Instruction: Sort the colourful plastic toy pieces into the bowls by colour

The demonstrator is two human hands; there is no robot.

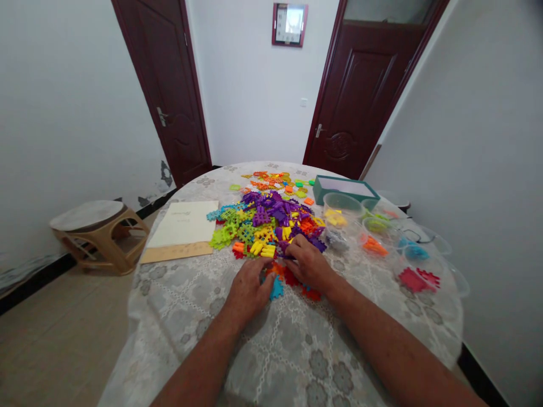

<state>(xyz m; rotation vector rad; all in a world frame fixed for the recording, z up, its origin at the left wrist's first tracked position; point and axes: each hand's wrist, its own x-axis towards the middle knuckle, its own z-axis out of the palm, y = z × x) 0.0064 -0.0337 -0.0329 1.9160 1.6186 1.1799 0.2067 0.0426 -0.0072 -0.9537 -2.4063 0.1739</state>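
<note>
Your left hand (250, 285), thumb and fingers apart, sits just on the near side of the yellow pieces (268, 251), which lie roughly crosswise and nearer it than your right hand (309, 263), whose fingertips meet a purple piece (283, 246), grip unclear.

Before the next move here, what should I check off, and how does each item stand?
1. Both hands visible: ok, left hand and right hand are at the heap's near side.
2. Right-hand grip: cannot tell, the fingers hide it.
3. Heap sorted by colour: not ok, purple, green, yellow and orange mingle.
4. Yellow pieces apart from the heap: ok, in a clear tub.
5. Green box uncovered: ok, its top looks open.
</note>
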